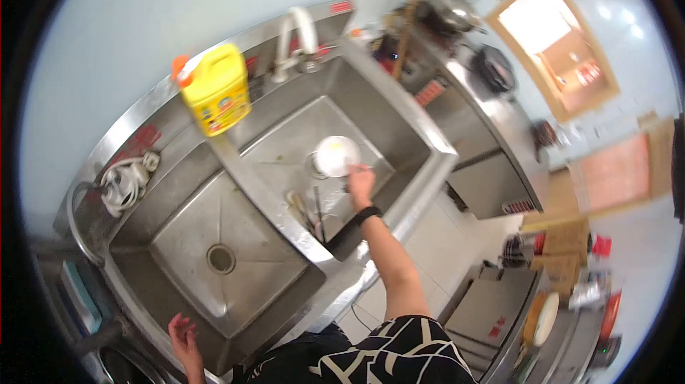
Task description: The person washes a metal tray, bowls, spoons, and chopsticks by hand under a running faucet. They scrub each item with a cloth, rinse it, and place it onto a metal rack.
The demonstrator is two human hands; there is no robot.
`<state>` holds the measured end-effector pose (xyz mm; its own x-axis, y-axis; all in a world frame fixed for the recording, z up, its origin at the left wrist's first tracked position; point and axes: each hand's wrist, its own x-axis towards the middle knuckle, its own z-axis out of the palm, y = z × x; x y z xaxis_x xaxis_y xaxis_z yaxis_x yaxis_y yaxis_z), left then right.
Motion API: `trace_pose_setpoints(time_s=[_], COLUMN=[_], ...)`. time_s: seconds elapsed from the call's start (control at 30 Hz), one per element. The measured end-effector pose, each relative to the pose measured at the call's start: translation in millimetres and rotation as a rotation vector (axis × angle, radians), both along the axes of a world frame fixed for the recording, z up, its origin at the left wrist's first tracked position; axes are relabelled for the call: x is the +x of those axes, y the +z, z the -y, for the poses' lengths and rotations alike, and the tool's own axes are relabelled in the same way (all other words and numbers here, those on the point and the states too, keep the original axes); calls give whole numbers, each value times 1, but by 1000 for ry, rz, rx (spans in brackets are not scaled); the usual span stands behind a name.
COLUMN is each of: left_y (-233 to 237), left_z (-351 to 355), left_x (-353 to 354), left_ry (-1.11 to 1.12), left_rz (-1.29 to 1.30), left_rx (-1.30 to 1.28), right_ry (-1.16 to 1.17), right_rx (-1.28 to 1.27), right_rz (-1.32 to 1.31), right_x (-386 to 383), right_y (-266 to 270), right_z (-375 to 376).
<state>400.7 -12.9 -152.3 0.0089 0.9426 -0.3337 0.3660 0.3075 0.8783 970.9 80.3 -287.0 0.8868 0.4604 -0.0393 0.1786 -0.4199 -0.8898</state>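
Observation:
A small round white dish (335, 156) is low in the right basin of the steel sink (428, 152), close to the drain. My right hand (361, 183), with a black band at the wrist, reaches into that basin and has its fingers closed at the dish's near right edge. Below the dish, thin utensils (319, 214), some dark and some pale, lean in the basin's near left corner. My left hand (183, 337) hangs at the near left rim of the left basin, fingers apart and holding nothing.
A yellow jug (217, 91) with an orange cap stands on the divider's back end. Behind the right basin rises a white faucet (287, 45). A white cable with a plug (128, 183) lies at the back left. A steel counter (474, 91) with pots stands right of the sink.

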Motion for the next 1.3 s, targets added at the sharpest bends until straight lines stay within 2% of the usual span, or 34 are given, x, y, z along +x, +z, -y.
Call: trace_pose_setpoints(time_s=[0.03,0.1,0.13,0.17,0.2,0.23,0.27,0.3,0.37,0.4,0.47,0.53,0.57,0.6,0.67,0.73,0.77,0.8,0.83,0.87,0.9,0.93,0.97,1.0,1.03,1.07,1.13,1.2,1.23,1.3], left_y=[7,19,24,27,37,51,62,65,71,66,46,44,47,48,54,61,57,46,57,61,69,69,71,68,60,64,64,63,62,59], left_z=[1,4,5,5,4,4,5,6,6,3,2,5,6,8,8,3,1,-7,-8,-10,-11,-17,-19,-23,-30,-35,-45,-58,-65,-77], left_x=[1,-2,0,1,10,23,29,30,37,33,16,7,-3,-14,-27,-36,-40,-45,-44,-47,-49,-48,-51,-52,-55,-54,-52,-47,-45,-41], left_ry=[-22,-66,-42,-20,-47,-43,-40,-65,-109,-128,-179,-118,-117,-108,-95,-59,2,-22,35,33,55,141,201,217,223,229,247,283,297,316], left_rz=[41,87,94,106,124,143,162,181,452,469,728,713,762,810,882,961,974,1051,1058,1030,995,1060,1014,978,953,913,910,897,882,875], left_rx=[5,27,46,65,84,83,82,103,-78,-56,-281,-260,-335,-412,-363,-296,-267,-214,-160,-98,-45,-48,-64,-36,-49,-39,-44,-46,-55,-51], right_ry=[32,309,489,621,866,847,950,1077,1243,1304,1421,1429,1451,1464,1515,1628,1634,1685,1742,1680,1642,1595,1427,1427,1382,1279,1279,1256,1273,1159], right_rx=[117,45,-38,3,119,-100,-121,-85,-135,-153,-120,-98,-85,-90,-93,44,102,25,-46,8,-207,-270,-51,-84,60,-14,-18,92,96,184], right_rz=[-202,-122,10,-119,555,-149,-235,-216,-384,-340,-186,-222,-287,-280,-286,-72,52,-51,59,-32,-63,-6,-89,7,152,55,-33,327,319,521], right_x=[-25,-60,-72,-103,-120,-163,-190,-219,-272,-300,-333,-355,-365,-372,-388,-402,-404,-401,-399,-401,-406,-409,-411,-409,-409,-414,-424,-434,-439,-452], right_y=[43,98,99,133,102,180,170,163,188,179,196,193,189,195,215,186,196,217,235,201,265,257,229,226,200,191,175,146,138,125], right_z=[0,6,3,11,5,21,20,21,42,42,58,59,57,57,52,16,10,7,2,-24,-12,-33,-47,-59,-79,-93,-117,-152,-167,-195])
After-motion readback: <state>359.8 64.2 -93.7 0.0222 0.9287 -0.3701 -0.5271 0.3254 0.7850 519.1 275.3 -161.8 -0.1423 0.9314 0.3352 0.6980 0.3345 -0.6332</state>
